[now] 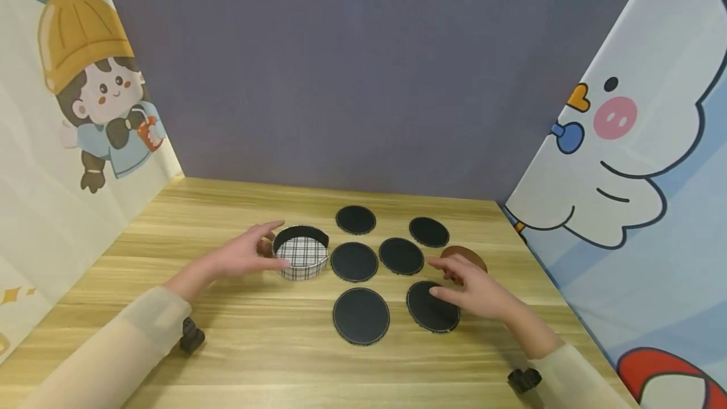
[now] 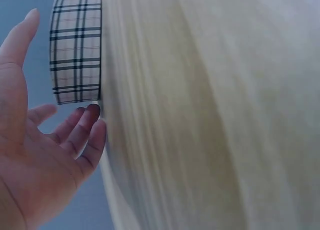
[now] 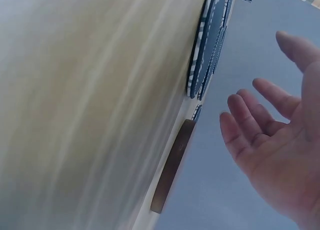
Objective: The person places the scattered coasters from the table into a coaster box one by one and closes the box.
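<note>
A round plaid coaster holder (image 1: 301, 260) with a dark inner wall stands left of centre on the table. My left hand (image 1: 250, 251) is spread around its left side, and in the left wrist view the fingers (image 2: 90, 135) lie right at its lower edge without curling round it. Several black round coasters (image 1: 361, 315) lie flat to the right of the holder. My right hand (image 1: 474, 286) is above the nearest right coaster (image 1: 426, 308), with thumb and fingers apart and nothing between them. A brown disc (image 1: 466, 256) is partly hidden behind that hand; its thick edge shows in the right wrist view.
The wooden table (image 1: 255, 358) ends at a grey panel (image 1: 341, 81) at the back. Cartoon-printed walls close in the left and right sides. Dark straps or devices (image 1: 192, 334) sit at both wrists.
</note>
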{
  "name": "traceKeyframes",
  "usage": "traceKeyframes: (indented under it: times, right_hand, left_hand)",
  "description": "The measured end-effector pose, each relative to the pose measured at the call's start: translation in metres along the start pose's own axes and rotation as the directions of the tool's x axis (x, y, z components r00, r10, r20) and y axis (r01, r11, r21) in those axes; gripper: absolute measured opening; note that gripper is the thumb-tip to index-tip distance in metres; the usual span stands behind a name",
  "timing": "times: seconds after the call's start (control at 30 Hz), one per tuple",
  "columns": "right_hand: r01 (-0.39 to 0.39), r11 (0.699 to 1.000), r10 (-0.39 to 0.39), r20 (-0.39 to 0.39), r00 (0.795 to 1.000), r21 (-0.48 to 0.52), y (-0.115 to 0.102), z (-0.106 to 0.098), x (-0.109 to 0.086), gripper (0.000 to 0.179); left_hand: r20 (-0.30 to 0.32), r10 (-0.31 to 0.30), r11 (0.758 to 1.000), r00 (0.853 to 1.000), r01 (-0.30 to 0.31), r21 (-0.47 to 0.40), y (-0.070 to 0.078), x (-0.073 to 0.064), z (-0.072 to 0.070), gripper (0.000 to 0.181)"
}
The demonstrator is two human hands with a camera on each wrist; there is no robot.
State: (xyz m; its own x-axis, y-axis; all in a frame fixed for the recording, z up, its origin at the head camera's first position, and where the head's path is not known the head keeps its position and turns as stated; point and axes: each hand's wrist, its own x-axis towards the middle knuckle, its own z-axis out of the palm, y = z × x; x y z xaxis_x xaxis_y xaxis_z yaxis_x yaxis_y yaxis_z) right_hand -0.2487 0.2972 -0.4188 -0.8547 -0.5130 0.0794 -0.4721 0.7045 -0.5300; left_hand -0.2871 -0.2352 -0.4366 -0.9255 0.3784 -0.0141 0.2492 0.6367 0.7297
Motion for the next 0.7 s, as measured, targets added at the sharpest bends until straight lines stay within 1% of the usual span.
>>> traceKeyframes:
  times: [0.1, 0.17, 0.4, 0.53, 0.7]
  right_hand:
    - [-0.008, 1.000, 0.008, 0.006, 1.000, 0.016, 0.002, 0.001, -0.004, 0.066]
    - [-0.013, 1.000, 0.013, 0.012, 1.000, 0.026, 0.004, 0.001, -0.005, 0.067]
    - [-0.023, 0.998, 0.021, 0.036, 0.999, 0.060, 0.010, 0.002, -0.009, 0.064]
    - [-0.027, 0.996, 0.020, 0.093, 0.995, 0.083, 0.010, 0.002, -0.011, 0.065]
    - [-0.014, 0.995, -0.004, 0.173, 0.985, 0.099, 0.010, 0.004, -0.014, 0.073]
  left_hand:
    - [0.021, -0.003, 0.999, 1.000, 0.004, -0.044, 0.001, 0.003, 0.002, 0.118]
    - [0.029, 0.001, 0.998, 1.000, 0.001, -0.058, 0.001, 0.005, 0.003, 0.117]
    - [0.037, 0.002, 0.999, 0.999, 0.000, -0.049, -0.001, 0.010, 0.004, 0.114]
    - [0.041, -0.002, 0.999, 0.999, 0.004, -0.054, -0.002, 0.011, 0.004, 0.114]
    - [0.042, -0.010, 0.999, 0.999, 0.012, -0.044, -0.003, 0.010, 0.004, 0.113]
